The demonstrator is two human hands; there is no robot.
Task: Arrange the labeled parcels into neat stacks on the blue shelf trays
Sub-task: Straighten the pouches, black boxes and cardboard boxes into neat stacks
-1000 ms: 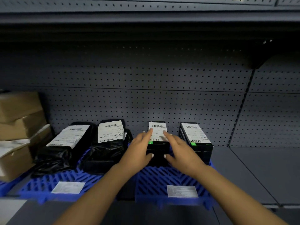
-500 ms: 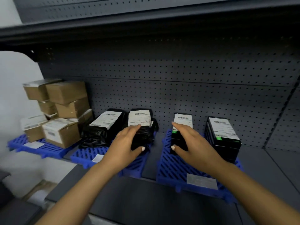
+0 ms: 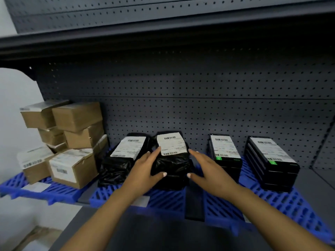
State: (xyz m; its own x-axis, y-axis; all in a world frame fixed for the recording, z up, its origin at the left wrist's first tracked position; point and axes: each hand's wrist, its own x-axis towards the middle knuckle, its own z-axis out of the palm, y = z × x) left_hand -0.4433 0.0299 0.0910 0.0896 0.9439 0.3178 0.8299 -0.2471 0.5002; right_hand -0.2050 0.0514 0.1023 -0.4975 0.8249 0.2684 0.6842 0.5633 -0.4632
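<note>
Black bagged parcel (image 3: 171, 167), barcode label unreadable, sits between straight fingers of left hand (image 3: 143, 171) and right hand (image 3: 211, 172).

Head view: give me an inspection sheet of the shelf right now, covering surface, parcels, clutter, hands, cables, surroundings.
Surface: dark shelf deck carrying three blue trays.
Job's things: two stacks of black bagged parcels, one at the hands and one to its left, on the middle tray; two stacks of black boxes on the right tray; brown cartons piled on the left tray.
Clutter: loose white slips on the left and middle trays' front edges.
Hands: left hand and right hand flank one bagged stack, fingers straight.
Cables: nothing seen.
Surroundings: pegboard back panel, upper shelf, white wall at left.
</note>
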